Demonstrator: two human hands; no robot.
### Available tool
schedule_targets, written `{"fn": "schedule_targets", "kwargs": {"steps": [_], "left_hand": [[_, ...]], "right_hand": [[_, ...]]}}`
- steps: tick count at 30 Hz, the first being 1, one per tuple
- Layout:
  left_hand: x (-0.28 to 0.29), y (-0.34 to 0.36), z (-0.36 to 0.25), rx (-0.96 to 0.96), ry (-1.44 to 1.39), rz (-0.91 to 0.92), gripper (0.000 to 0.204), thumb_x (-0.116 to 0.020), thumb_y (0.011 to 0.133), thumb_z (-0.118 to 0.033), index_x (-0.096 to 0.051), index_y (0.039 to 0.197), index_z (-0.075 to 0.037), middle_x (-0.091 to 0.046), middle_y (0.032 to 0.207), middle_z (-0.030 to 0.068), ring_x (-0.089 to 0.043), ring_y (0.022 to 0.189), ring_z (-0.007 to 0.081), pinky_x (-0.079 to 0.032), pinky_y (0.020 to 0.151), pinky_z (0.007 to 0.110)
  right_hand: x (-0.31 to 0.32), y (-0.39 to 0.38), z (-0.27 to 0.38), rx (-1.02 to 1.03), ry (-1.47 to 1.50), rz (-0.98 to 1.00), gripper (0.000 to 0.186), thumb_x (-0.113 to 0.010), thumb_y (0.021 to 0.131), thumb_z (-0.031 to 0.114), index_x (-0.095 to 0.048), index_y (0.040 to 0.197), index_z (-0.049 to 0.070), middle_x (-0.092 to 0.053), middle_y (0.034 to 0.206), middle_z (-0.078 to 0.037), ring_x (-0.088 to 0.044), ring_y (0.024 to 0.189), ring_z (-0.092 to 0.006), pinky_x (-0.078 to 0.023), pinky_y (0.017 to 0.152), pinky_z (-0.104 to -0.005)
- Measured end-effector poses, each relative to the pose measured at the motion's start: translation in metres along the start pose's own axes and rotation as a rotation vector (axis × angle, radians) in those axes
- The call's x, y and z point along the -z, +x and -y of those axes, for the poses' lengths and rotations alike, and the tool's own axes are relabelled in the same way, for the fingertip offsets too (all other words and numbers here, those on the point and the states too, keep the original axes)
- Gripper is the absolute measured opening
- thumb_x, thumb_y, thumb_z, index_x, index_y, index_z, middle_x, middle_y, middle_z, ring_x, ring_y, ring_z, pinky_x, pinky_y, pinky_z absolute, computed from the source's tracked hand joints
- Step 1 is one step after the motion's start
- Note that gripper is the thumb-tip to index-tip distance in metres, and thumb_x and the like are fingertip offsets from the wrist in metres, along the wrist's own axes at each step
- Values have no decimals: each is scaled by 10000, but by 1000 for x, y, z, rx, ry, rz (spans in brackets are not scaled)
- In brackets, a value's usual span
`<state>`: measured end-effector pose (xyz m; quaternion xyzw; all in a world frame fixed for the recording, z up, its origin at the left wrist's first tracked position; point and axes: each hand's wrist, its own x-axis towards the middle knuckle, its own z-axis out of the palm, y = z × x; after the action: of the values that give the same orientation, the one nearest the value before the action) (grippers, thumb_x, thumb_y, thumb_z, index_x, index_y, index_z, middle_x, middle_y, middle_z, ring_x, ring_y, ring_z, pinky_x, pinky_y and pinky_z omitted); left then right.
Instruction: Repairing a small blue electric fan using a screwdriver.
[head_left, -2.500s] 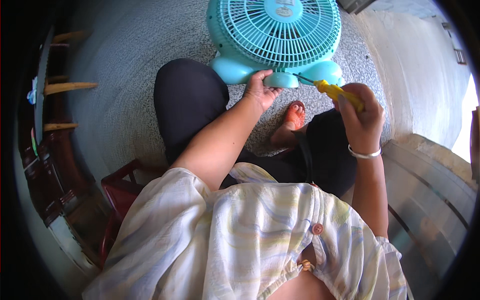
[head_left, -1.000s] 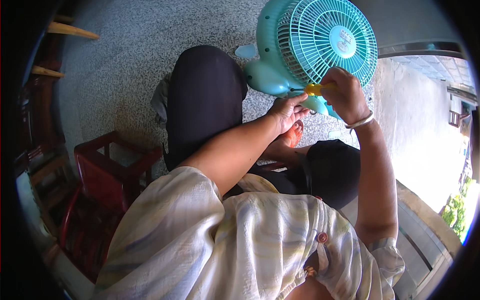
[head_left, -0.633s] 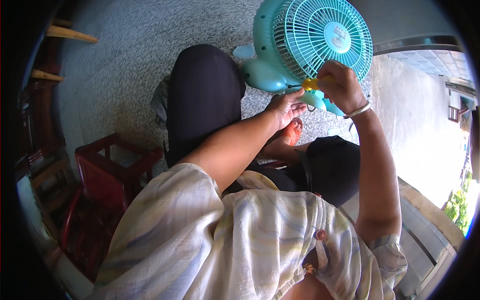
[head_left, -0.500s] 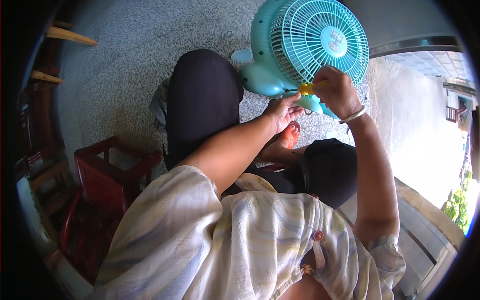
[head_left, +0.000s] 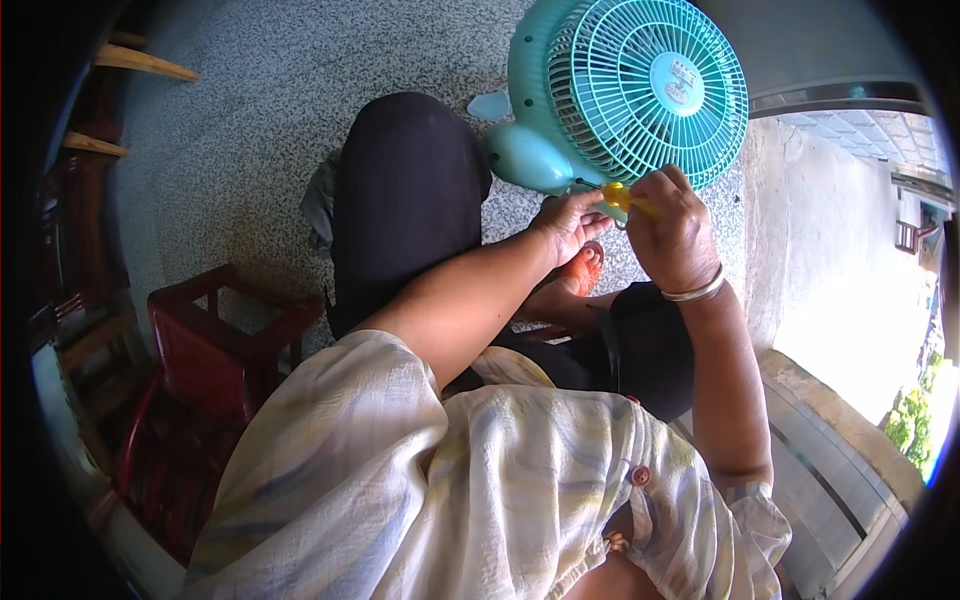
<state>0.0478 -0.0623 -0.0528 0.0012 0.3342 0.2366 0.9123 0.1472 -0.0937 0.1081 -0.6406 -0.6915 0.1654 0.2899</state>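
A turquoise fan [head_left: 530, 160] with a round slatted guard [head_left: 640, 110] stands in front of me at the upper right. My right hand [head_left: 672, 228] is wrapped round the yellow handle of a screwdriver [head_left: 616, 195]. Its dark shaft points left, and the tip meets the lower part of the fan's housing. My left hand [head_left: 570, 225] lies just below the shaft, palm partly turned up and fingers stretched out. The thumb side comes close to the screwdriver; whether it touches the shaft or the fan, I cannot make out.
A small pale-blue piece [head_left: 489, 105] lies on the speckled floor [head_left: 260, 130] left of the fan. My bent knee [head_left: 405, 170] rises beside it. A dark red stool [head_left: 225, 340] stands at my left. Pale ground [head_left: 820, 250] spreads beyond the edge at the right.
My right hand has shifted slightly down and turned on the screwdriver's handle. The fan sits slightly farther right and lower in view. My left hand has barely moved.
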Motion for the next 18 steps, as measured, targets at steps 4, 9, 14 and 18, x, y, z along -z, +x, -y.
{"fn": "schedule_targets", "kwargs": {"steps": [4,9,14,18], "left_hand": [[-3,-3,-1,-16,14,-10,347,-664,758,-133,-502,1026,16,-549,1018,129,-549,962,236,-444,900,371],[-3,-4,-1,-26,15,-13,346,-668,755,-142,-509,1020,16,-552,1015,124,-549,962,235,-447,897,370],[-1,-2,0,-22,27,17,321,-662,760,-151,-524,1010,-5,-563,994,104,-551,949,220,-448,888,362],[2,2,2,-17,28,8,308,-661,759,-157,-530,997,-14,-569,982,96,-553,938,212,-447,882,360]], "right_hand": [[-5,1,1,19,-34,26,112,-509,665,-39,-497,773,-11,-494,694,-160,-532,684,-327,-462,576,-390],[-8,1,-4,41,-34,18,101,-507,676,-30,-494,774,-9,-481,692,-170,-524,649,-340,-456,565,-406],[-13,-6,-1,16,-62,-22,107,-510,682,-23,-496,785,-2,-470,725,-177,-525,639,-347,-458,552,-417],[-20,-11,1,-6,-102,-37,112,-517,687,-14,-494,795,5,-462,738,-180,-523,631,-355,-463,548,-423]]}}
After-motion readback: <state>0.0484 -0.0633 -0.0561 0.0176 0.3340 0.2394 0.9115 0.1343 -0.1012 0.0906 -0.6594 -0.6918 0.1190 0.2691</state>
